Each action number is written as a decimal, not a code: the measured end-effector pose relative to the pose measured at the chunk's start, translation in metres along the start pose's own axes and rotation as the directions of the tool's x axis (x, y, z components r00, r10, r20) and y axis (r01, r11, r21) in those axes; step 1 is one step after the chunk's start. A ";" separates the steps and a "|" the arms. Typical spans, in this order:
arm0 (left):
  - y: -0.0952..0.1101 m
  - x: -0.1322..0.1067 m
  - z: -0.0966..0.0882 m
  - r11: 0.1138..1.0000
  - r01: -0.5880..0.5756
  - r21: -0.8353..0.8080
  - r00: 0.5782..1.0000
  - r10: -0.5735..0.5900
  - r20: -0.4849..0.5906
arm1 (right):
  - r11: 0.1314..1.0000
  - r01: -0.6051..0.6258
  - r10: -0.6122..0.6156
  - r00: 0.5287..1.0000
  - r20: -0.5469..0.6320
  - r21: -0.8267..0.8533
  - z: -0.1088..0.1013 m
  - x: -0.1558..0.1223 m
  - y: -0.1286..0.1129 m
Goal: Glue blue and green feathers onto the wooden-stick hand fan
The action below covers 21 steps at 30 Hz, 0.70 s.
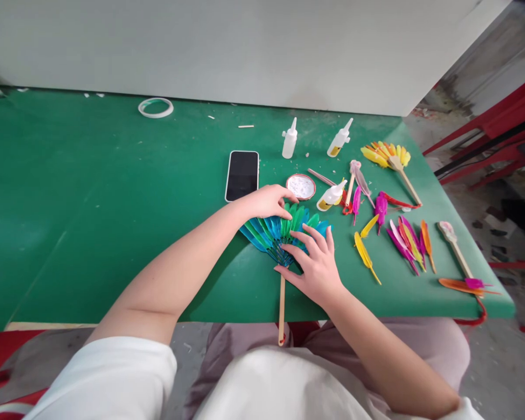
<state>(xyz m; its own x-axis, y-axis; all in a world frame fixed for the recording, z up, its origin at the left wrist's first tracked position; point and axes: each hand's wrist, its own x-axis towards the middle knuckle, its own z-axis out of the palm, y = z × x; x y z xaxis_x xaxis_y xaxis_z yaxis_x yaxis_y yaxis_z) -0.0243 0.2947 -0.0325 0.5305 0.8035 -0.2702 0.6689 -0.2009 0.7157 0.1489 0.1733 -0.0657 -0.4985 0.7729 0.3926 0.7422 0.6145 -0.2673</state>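
Note:
A fan of blue and green feathers [262, 230] with a thin wooden handle [282, 303] lies on the green table, its handle reaching over the front edge. My left hand [269, 201] rests across the top of the feathers, fingers bent and apart, fingertips touching the green ones. Spread over the fan's right side and lower middle is my right hand [317, 262], its thumb near the top of the handle. Neither hand visibly grips anything. Parts of the feathers are hidden under both hands. Just beyond the fan is a round lid [301, 186] with white residue.
A phone [242, 175] lies left of the lid. Glue bottles [290, 140] stand behind, another [331, 196] leans near the fan. Loose feathers [406, 242], a yellow-orange fan [387, 156] and a wooden handle [457, 251] lie right. A tape roll [156, 108] sits back left.

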 end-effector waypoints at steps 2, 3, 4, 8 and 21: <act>-0.001 0.000 0.000 1.000 -0.002 0.002 1.000 0.002 0.001 | 1.000 0.000 0.000 1.000 -0.002 0.008 0.000 0.000 0.000; -0.001 0.000 0.000 1.000 -0.003 0.004 1.000 0.003 0.001 | 1.000 0.001 0.000 1.000 -0.002 0.011 0.000 0.000 0.000; -0.001 0.000 0.000 1.000 -0.003 0.007 1.000 0.003 0.002 | 1.000 0.000 0.000 1.000 0.001 0.014 0.000 0.000 0.000; -0.001 0.000 0.000 1.000 -0.006 0.020 1.000 0.006 0.002 | 1.000 -0.003 0.003 1.000 0.006 0.028 0.001 0.000 0.000; -0.002 0.000 0.000 0.998 -0.024 0.061 1.000 0.024 -0.001 | 1.000 0.008 -0.008 1.000 -0.005 0.029 0.002 0.001 0.000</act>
<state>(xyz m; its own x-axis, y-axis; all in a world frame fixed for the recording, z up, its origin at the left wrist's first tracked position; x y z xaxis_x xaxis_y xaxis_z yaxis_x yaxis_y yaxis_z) -0.0253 0.2953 -0.0344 0.5462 0.7988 -0.2522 0.6862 -0.2539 0.6817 0.1477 0.1747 -0.0671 -0.5024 0.7670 0.3991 0.7247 0.6253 -0.2896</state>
